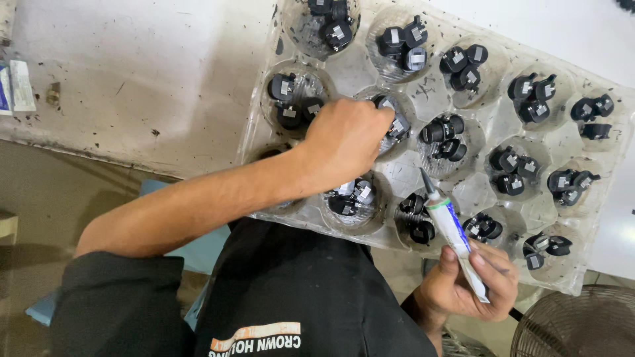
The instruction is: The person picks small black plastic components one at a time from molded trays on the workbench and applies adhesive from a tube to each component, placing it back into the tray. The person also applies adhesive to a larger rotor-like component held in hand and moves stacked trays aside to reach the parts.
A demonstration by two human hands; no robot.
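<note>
A scuffed white worktable [132,73] bears a clear moulded plastic tray [433,89] of small black plastic parts. The left hand [344,139] pinches one part [390,116] in a middle pocket; it looks light, rigid, best gripped by its sides. The right hand [466,281] clasps a soft white squeeze tube [453,231].

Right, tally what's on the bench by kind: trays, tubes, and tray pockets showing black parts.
Clear plastic blister tray: 1
White squeeze tube with a blue band: 1
Pockets showing small black moulded parts: 14 (one more pocket is hidden by the forearm)
Total: 16
</note>
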